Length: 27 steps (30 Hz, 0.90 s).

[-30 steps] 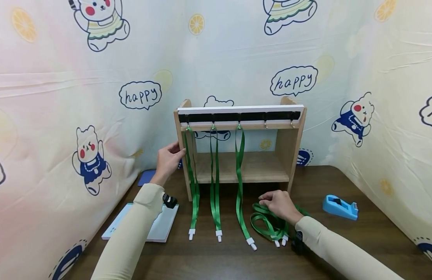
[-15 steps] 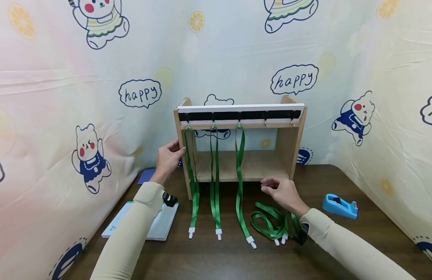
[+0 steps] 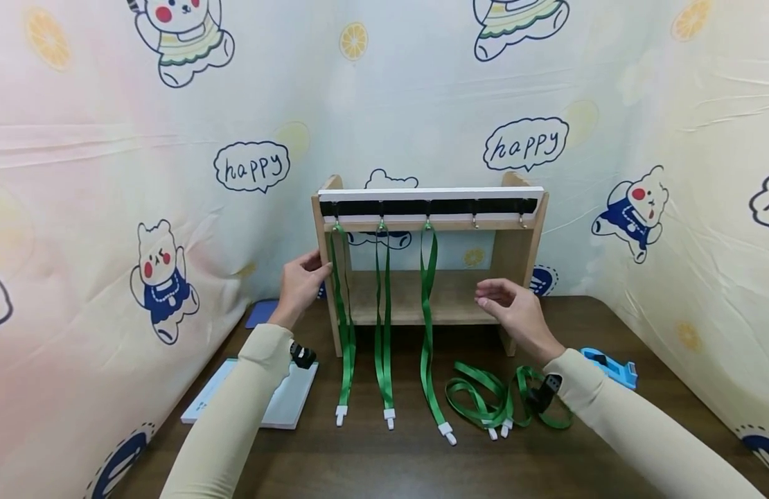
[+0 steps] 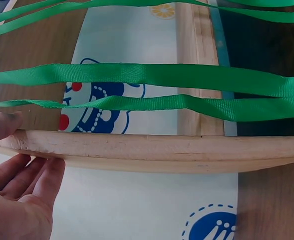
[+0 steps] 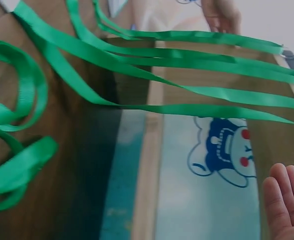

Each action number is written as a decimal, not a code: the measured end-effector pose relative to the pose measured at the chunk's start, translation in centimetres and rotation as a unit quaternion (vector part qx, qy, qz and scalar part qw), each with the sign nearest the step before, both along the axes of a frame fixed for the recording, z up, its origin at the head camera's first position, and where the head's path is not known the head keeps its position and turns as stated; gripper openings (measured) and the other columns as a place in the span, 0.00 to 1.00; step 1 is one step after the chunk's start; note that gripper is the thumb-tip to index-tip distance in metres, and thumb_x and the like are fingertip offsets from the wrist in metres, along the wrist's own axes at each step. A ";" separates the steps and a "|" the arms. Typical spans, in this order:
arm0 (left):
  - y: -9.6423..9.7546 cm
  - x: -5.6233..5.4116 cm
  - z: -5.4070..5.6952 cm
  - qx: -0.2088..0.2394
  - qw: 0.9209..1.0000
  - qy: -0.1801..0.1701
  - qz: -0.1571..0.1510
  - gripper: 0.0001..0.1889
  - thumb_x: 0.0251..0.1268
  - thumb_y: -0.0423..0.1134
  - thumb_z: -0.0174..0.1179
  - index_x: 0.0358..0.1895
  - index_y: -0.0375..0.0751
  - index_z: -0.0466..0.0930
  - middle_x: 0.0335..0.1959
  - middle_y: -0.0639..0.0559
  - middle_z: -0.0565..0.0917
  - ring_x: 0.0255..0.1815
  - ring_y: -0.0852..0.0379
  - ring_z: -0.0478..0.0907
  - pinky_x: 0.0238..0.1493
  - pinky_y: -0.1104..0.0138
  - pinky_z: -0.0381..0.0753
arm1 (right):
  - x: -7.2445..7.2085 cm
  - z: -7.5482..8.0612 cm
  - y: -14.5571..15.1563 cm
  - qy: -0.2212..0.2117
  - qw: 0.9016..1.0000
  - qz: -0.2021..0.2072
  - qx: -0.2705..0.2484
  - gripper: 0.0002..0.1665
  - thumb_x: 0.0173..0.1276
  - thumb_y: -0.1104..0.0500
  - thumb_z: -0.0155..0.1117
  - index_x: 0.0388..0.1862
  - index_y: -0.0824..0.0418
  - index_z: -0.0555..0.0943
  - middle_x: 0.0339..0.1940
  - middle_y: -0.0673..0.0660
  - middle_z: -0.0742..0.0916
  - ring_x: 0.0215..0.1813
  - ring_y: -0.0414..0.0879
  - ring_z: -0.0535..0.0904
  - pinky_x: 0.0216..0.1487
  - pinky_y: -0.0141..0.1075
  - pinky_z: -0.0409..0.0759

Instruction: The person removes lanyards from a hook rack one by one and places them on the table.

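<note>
Three green straps (image 3: 426,284) are hanging from the left three hooks of a wooden rack (image 3: 462,298), running long and upright down its front, the third one slanting rightward toward its white clip (image 3: 447,432). More straps are lying in a loose pile (image 5: 29,165) on the table (image 3: 397,464), right of that clip. The right hand (image 3: 520,317) is the nearer one, hovering in front of the right end of the shelf with the pile below it; its fingers are bending loosely, and no strap is showing in them. The left hand (image 3: 302,285) is pinching the left side panel between thumb and fingers. Two more hooks are sitting above and behind the right hand, leaving room between the third strap and the right panel. A blue tape dispenser (image 3: 616,371) is standing farther right, partly hidden by the sleeve.
</note>
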<state>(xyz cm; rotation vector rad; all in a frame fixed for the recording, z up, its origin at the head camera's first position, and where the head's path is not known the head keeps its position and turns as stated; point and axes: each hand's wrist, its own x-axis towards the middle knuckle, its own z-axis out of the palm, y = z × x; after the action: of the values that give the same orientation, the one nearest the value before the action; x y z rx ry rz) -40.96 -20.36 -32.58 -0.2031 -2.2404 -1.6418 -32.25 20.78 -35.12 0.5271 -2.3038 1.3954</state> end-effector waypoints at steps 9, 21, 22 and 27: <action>0.0 -0.1 0.0 0.002 1.000 0.001 -0.001 0.27 0.71 0.43 0.63 0.71 0.44 0.74 0.64 0.42 0.81 0.64 0.48 0.80 0.65 0.54 0.82 | -0.2 4.2 0.3 0.036 0.999 0.010 -0.027 0.19 0.74 0.55 0.65 0.58 0.63 0.81 0.52 0.64 0.88 0.49 0.33 0.86 0.51 0.21 0.82; 0.3 -0.2 0.4 0.003 1.000 -0.007 -0.004 0.28 0.71 0.44 0.64 0.72 0.43 0.73 0.67 0.41 0.80 0.66 0.47 0.79 0.66 0.54 0.81 | -0.8 8.9 -1.9 0.077 0.996 0.013 -0.042 0.18 0.74 0.56 0.65 0.59 0.63 0.81 0.55 0.66 0.88 0.50 0.34 0.86 0.52 0.20 0.82; 0.3 -0.2 0.4 0.005 1.000 -0.007 -0.004 0.28 0.71 0.44 0.64 0.72 0.43 0.73 0.67 0.41 0.80 0.66 0.47 0.79 0.66 0.54 0.81 | -1.0 9.2 -2.2 0.079 0.996 0.011 -0.038 0.19 0.74 0.56 0.65 0.59 0.62 0.81 0.55 0.65 0.88 0.50 0.33 0.86 0.53 0.20 0.81; 0.1 -0.1 0.2 0.010 1.000 -0.010 -0.002 0.28 0.71 0.42 0.64 0.72 0.43 0.73 0.67 0.41 0.80 0.66 0.47 0.79 0.65 0.55 0.81 | -1.7 10.0 -3.8 0.079 0.997 0.007 -0.020 0.21 0.73 0.54 0.66 0.61 0.60 0.81 0.56 0.60 0.89 0.55 0.42 0.87 0.56 0.21 0.80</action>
<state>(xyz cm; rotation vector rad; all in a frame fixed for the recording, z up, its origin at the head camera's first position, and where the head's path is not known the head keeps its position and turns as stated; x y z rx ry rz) -41.03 -20.28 -32.33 -0.1868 -2.2396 -1.6750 -33.99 16.97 -25.13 0.6202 -2.1467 1.3512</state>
